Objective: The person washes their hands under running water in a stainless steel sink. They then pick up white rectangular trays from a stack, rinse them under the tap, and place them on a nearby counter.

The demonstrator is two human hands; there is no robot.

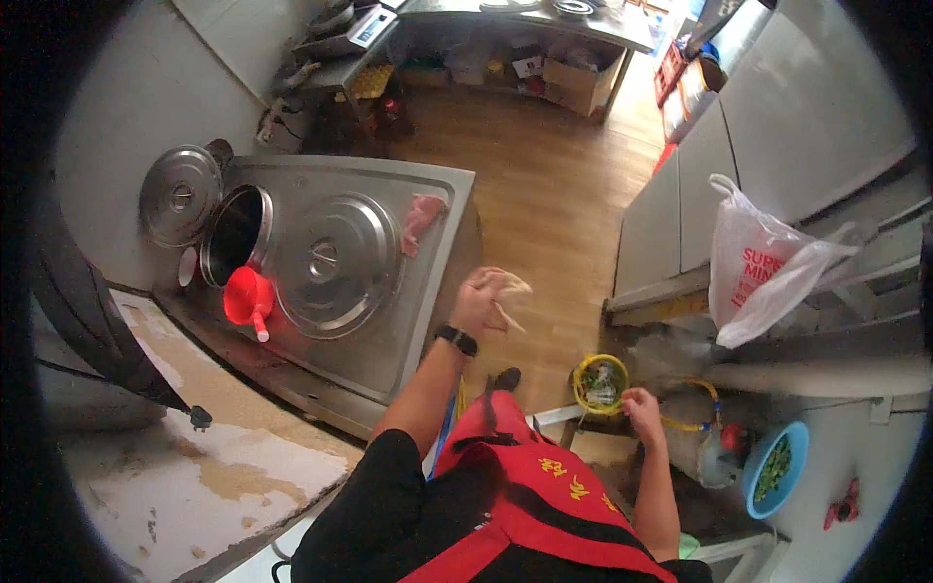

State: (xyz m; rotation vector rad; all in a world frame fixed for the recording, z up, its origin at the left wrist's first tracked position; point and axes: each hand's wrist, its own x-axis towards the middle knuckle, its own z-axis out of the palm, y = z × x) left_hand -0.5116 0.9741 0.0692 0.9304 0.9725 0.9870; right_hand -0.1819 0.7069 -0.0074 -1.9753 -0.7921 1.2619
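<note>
My left hand, with a dark watch on its wrist, is closed on a pale, thin, pointed item that I cannot identify; it hangs over the wooden floor beside the steel stove top. My right hand is curled, just right of a yellow-rimmed bin with mixed waste inside; whether its fingers hold anything is not clear. On the steel top lie a large round pot lid, a pink cloth and a red plastic ladle, near an uncovered steel pot.
A white plastic bag hangs at the right, by grey cabinets. A blue basin of green leaves and a gas cylinder are at the lower right. A worn white ledge lies at the left. A steel table stands ahead.
</note>
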